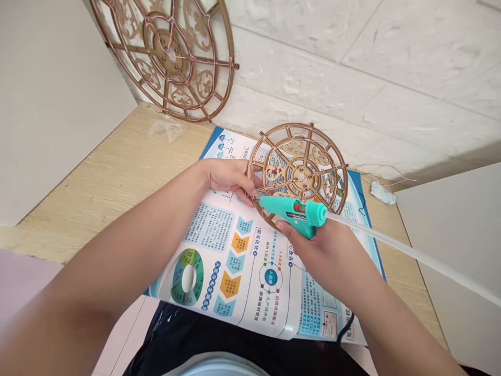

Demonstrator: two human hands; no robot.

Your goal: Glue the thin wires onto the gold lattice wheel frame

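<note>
Wood-grain tabletop [117, 172] carries a printed poster [235, 261] below a white brick wall. Your left hand [227, 177] pinches the left rim of the small gold openwork wheel [299, 175] lying on the poster. Your right hand [321, 245] wraps the teal glue gun [293, 209], nozzle at that rim, glue stick [410, 253] trailing right.

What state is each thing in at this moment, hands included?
Left hand: gripping the small wheel's rim.
Right hand: closed around the glue gun.
Glue gun: held level, nozzle at the wheel's rim, glue stick sticking out behind.
Small wheel: tilted up off the poster.
Poster: lying flat, overhanging the table edge.
Large wheel: leaning against the wall.
</note>
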